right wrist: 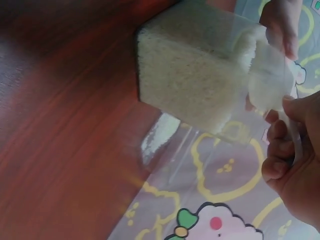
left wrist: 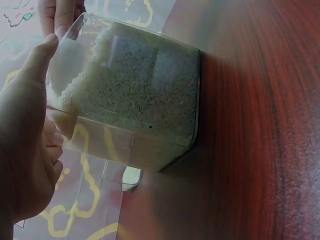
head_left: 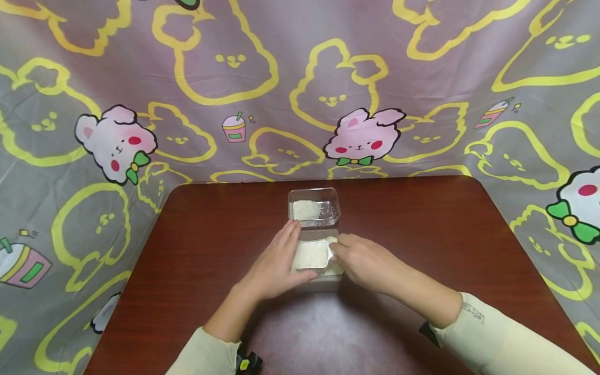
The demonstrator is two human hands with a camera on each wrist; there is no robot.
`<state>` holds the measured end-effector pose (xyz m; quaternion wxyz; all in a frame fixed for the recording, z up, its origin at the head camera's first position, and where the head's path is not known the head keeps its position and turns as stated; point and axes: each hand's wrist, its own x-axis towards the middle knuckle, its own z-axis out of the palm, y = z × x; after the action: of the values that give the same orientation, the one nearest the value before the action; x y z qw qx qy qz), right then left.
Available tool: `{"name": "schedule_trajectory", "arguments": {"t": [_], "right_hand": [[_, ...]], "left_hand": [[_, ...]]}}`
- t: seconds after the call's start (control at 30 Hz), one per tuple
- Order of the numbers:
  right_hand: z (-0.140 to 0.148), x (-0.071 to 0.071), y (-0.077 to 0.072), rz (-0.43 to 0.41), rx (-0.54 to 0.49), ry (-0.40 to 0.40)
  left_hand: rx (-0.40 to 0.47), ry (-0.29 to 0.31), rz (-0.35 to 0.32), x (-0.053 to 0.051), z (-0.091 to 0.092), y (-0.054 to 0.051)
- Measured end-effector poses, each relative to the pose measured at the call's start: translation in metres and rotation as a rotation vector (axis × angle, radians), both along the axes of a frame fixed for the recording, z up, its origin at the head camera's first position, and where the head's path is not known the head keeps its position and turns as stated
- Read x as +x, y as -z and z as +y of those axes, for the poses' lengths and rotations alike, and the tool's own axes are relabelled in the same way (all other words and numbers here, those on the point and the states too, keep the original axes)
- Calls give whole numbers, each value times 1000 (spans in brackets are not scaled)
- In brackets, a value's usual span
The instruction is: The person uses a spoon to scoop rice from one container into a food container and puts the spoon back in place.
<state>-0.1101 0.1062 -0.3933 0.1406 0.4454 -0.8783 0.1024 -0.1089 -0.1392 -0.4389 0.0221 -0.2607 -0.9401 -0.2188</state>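
Note:
A tall clear container (left wrist: 145, 85) holds white rice, heaped against one side near its rim. At its top is a white scoop (head_left: 313, 255) full of rice, lying level inside the opening. My right hand (head_left: 367, 260) grips the scoop's handle, with the fingers curled round it in the right wrist view. My left hand (head_left: 276, 263) rests along the container's left rim, fingers fairly straight and thumb on the near edge. Behind it stands a shallow clear box (head_left: 334, 211) with a small heap of rice towards its left side.
The red-brown table (head_left: 201, 234) bears both containers near its middle. A patterned curtain (head_left: 281, 104) with yellow outlines and pink rabbits hangs behind and at both sides of the table. Scattered grains lie in the shallow box.

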Motion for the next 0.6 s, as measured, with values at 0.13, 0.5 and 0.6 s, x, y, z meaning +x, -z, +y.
{"name": "schedule_trajectory", "arguments": {"t": [0.13, 0.5, 0.6], "right_hand": [[8, 1, 2, 5, -53, 11], [27, -1, 12, 25, -90, 26], [28, -1, 15, 29, -62, 43]], "left_hand": [[5, -1, -8, 0, 0, 0], [-17, 1, 9, -1, 0, 1], [-21, 5, 8, -1, -1, 1]]}}
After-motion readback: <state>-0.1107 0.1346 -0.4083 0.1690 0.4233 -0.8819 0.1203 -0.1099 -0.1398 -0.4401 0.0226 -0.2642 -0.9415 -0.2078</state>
